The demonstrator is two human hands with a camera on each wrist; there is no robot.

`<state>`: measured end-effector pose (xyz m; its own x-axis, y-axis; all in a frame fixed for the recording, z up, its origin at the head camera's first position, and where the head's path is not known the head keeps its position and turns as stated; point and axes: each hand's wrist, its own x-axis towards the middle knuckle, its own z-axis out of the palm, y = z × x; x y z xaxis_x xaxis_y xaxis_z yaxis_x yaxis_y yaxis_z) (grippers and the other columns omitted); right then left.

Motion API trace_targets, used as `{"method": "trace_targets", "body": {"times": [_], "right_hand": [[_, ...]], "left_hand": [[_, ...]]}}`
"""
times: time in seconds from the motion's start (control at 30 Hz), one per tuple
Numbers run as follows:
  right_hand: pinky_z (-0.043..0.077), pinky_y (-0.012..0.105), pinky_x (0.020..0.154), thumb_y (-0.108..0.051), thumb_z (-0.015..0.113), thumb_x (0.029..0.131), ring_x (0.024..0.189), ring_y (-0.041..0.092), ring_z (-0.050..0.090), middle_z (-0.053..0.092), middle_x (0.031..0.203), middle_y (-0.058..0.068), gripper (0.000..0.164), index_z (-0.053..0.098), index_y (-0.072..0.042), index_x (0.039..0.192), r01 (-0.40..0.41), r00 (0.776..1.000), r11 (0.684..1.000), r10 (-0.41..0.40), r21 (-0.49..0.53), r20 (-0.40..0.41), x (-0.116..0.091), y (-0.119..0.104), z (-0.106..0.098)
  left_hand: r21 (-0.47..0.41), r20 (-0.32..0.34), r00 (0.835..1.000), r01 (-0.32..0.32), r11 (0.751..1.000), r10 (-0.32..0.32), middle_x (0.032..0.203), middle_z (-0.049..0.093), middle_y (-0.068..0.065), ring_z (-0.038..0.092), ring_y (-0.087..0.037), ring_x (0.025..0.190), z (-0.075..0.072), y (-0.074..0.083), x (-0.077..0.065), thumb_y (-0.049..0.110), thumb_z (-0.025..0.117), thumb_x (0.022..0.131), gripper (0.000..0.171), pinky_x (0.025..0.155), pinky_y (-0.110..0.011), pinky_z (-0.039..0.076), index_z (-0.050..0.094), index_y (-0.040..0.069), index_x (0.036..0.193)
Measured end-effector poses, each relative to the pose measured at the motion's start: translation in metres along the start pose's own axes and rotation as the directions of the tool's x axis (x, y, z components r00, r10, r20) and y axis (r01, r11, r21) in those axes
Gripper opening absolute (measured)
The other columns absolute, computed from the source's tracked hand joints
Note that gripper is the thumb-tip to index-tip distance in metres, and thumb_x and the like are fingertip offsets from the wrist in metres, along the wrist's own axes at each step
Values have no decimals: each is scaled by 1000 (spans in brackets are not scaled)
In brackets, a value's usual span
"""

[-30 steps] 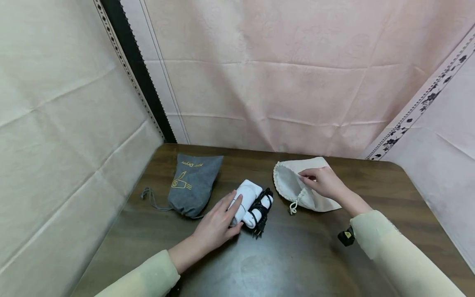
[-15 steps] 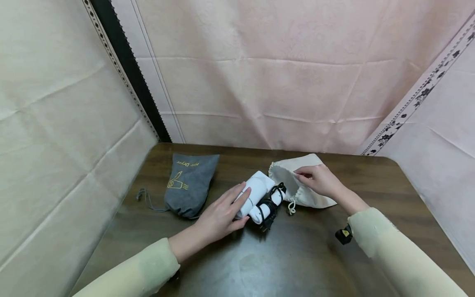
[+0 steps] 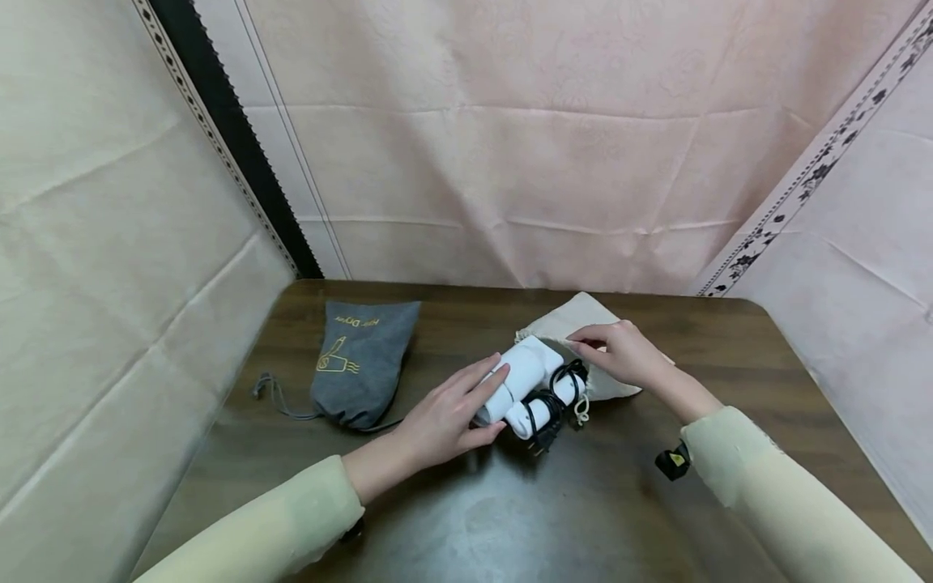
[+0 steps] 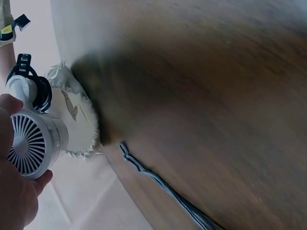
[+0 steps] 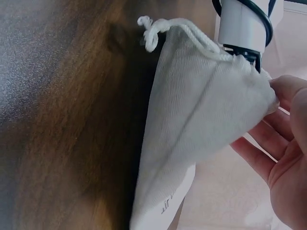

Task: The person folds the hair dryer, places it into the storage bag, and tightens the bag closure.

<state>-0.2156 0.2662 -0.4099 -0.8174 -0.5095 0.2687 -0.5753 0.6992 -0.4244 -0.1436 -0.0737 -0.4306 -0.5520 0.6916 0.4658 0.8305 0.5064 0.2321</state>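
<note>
My left hand point(image 3: 453, 417) grips the body of a folded white hair dryer point(image 3: 519, 374), whose handle has a black cord point(image 3: 555, 405) wound around it. In the left wrist view, the dryer's round slatted vent point(image 4: 29, 143) faces the camera. The dryer's far end is at the mouth of a cream drawstring bag point(image 3: 572, 317); how far inside it reaches is unclear. My right hand point(image 3: 619, 353) pinches the bag's rim between thumb and fingers. In the right wrist view, the dryer handle point(image 5: 242, 24) stands at the mouth beside the knotted white drawstring point(image 5: 152, 36).
A grey drawstring pouch point(image 3: 368, 348) printed with a hair dryer picture lies on the left of the brown wooden table point(image 3: 496, 518). Its grey cords point(image 4: 163, 184) trail over the tabletop. Pale cloth point(image 3: 452, 162) hangs behind the table and at both sides.
My left hand has lifted the hair dryer and carried it rightward to the cream bag's mouth. My right hand keeps its pinch on the rim. The grey pouch stays on the table.
</note>
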Motion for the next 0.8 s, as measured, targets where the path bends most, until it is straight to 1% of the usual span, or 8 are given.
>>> {"method": "trace_targets", "body": {"times": [0.17,0.33,0.43,0.57,0.63,0.7,0.8], "right_hand": [[62,41,78,-9,72,102,83,10,72,80,100,-2,16,83,-10,113,-3,1000,1000,3,3,3,-2,-1,1],[62,42,78,-9,71,102,87,15,75,81,102,-1,16,83,-10,114,-10,1000,1000,10,-2,4,-6,-2,3],[62,42,77,-6,72,101,88,17,76,81,104,1,17,83,-9,113,9,1000,1000,-9,-11,-5,-8,-2,5],[63,40,76,-3,73,99,90,19,78,82,107,4,18,84,-8,112,40,999,999,-40,-22,-34,-11,-2,7],[63,41,75,-2,73,98,91,21,78,82,108,6,17,84,-7,111,52,997,998,-53,-26,-49,-13,-2,9],[63,42,75,-2,74,97,93,23,79,82,109,7,17,84,-7,109,63,996,997,-65,-33,-61,-14,-3,10],[63,46,79,-2,75,96,97,25,79,81,111,8,17,84,-8,108,67,995,997,-70,-44,-68,-16,-5,11]], "left_hand": [[-78,7,1000,31,997,-30,160,49,-24,58,-37,140,4,2,3,31,82,97,73,106,-48,56,51,3,157],[-139,21,998,66,988,-64,159,50,-25,58,-41,138,10,3,2,30,80,97,73,107,-52,55,51,3,158],[-152,20,996,93,984,-91,159,51,-24,58,-40,139,13,3,2,30,80,97,73,107,-51,55,51,3,158],[-184,23,990,142,973,-140,159,52,-22,57,-37,140,17,4,1,31,82,96,73,107,-51,55,52,4,157],[-201,25,989,147,969,-145,159,52,-22,58,-37,140,19,5,1,32,82,96,73,106,-52,55,52,4,157],[-204,22,990,139,969,-138,158,52,-22,58,-38,140,21,6,2,32,81,96,73,105,-52,56,52,3,157],[-199,1,992,127,972,-130,157,53,-23,60,-37,138,25,5,4,31,81,97,73,105,-51,56,52,2,157]]}}
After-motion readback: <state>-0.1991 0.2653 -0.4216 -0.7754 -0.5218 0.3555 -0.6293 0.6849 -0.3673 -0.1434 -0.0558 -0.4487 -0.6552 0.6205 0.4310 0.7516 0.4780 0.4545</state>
